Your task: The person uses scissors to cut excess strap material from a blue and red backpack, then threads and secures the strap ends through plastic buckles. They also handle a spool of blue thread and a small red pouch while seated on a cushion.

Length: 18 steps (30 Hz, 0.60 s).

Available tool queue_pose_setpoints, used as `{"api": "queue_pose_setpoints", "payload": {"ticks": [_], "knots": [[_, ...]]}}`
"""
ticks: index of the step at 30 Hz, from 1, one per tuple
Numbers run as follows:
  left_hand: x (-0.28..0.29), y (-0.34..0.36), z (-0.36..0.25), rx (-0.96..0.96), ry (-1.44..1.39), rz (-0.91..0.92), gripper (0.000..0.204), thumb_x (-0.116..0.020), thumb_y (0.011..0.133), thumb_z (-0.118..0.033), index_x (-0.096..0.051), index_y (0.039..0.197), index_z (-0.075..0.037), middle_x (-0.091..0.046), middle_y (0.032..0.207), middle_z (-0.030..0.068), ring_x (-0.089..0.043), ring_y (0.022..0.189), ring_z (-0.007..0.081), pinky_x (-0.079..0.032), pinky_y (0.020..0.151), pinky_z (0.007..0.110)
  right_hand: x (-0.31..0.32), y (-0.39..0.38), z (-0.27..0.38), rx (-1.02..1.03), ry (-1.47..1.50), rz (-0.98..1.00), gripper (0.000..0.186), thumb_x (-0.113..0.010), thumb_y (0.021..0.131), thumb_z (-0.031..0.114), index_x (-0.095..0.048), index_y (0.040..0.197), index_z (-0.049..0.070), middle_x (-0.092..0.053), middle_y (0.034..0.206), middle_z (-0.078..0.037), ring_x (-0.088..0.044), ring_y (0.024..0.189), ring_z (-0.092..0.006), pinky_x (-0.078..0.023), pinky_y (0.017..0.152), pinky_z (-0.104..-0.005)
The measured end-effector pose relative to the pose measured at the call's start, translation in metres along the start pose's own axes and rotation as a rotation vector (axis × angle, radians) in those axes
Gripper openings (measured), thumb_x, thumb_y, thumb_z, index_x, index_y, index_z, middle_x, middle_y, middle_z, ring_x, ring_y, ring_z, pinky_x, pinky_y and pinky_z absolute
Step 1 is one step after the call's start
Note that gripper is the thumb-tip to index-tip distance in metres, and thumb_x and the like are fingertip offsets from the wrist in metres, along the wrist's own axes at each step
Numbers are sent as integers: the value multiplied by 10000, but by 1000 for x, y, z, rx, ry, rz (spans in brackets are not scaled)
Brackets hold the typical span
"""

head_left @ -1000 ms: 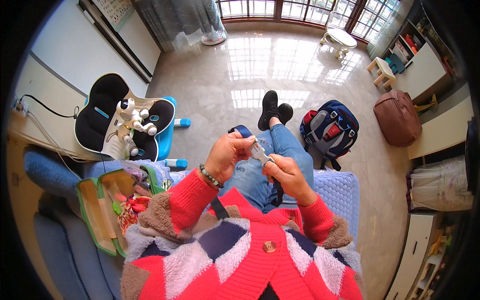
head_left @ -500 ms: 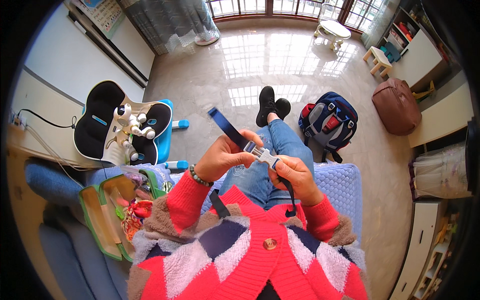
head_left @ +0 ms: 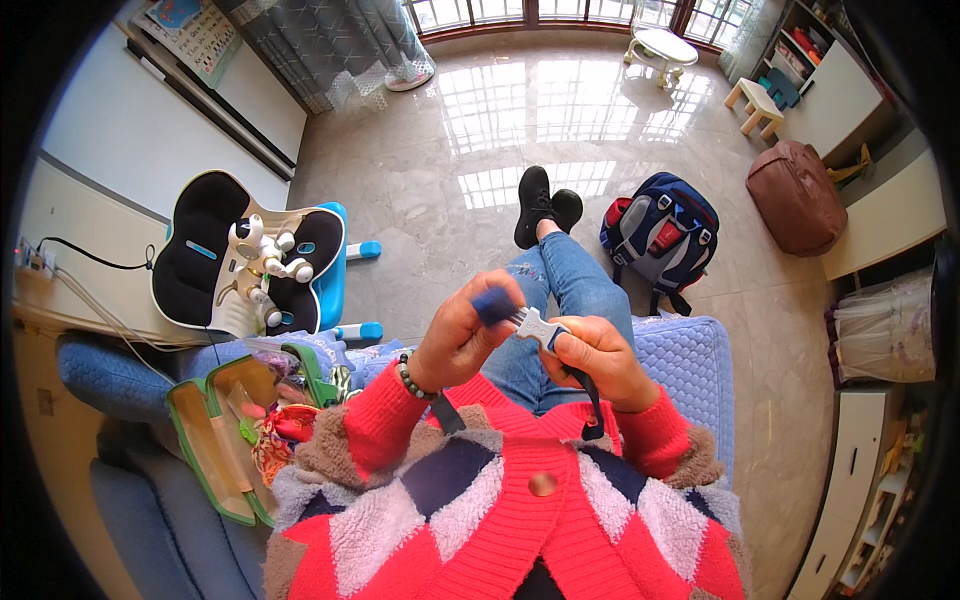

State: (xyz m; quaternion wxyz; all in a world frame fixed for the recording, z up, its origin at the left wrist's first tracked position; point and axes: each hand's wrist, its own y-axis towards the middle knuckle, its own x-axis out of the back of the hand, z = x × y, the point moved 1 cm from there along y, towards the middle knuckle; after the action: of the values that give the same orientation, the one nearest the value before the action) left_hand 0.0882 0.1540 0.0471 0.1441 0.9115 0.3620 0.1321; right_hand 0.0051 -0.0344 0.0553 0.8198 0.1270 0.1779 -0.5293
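Above my lap, a white side-release buckle [head_left: 536, 327] sits between my two hands. My left hand [head_left: 462, 335] is closed at the buckle's left end, where a dark blue strap [head_left: 493, 306] shows blurred and foreshortened at the fingers. Thumb and fingers of my right hand [head_left: 602, 362] pinch the buckle's right end. From that side a black strap [head_left: 594, 405] hangs down toward my jacket. Pale prongs show between the hands, but whether they are fully seated in the other half I cannot tell.
A navy backpack [head_left: 662, 235] stands on the floor beside my crossed legs. To the left are a black-and-white chair [head_left: 190, 270] with a white toy robot [head_left: 265, 255] on it, and an open green case [head_left: 215, 440] of small items. A brown bag [head_left: 795, 200] lies at the right.
The blue strap's free end, which stuck out up and left, now appears short and blurred near my left fingers. My left hand has shifted slightly right, and the buckle remains between both hands.
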Motion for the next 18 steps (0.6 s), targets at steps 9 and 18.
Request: {"api": "queue_pose_setpoints", "payload": {"ticks": [9, 18], "knots": [[-5, 5, -8, -55, 118, -4, 212, -548, 957, -202, -503, 1081, -37, -509, 889, 47, -487, 753, 134, -411, 681, 249, -5, -12, 11, -161, 188, -77, 287, -477, 1009, 276, -532, 838, 52, -458, 700, 23, -404, 581, -48, -308, 505, -192], [-13, -2, -17, -32, 127, 89, 171, -527, 942, -83, -444, 1087, -43, -458, 910, 58, -419, 750, 126, -369, 690, 254, 1, -19, -8, -38, 160, -20, 284, -515, 993, 294, -549, 872, 39, -464, 687, 27, -390, 557, -44, -292, 491, -189]]}}
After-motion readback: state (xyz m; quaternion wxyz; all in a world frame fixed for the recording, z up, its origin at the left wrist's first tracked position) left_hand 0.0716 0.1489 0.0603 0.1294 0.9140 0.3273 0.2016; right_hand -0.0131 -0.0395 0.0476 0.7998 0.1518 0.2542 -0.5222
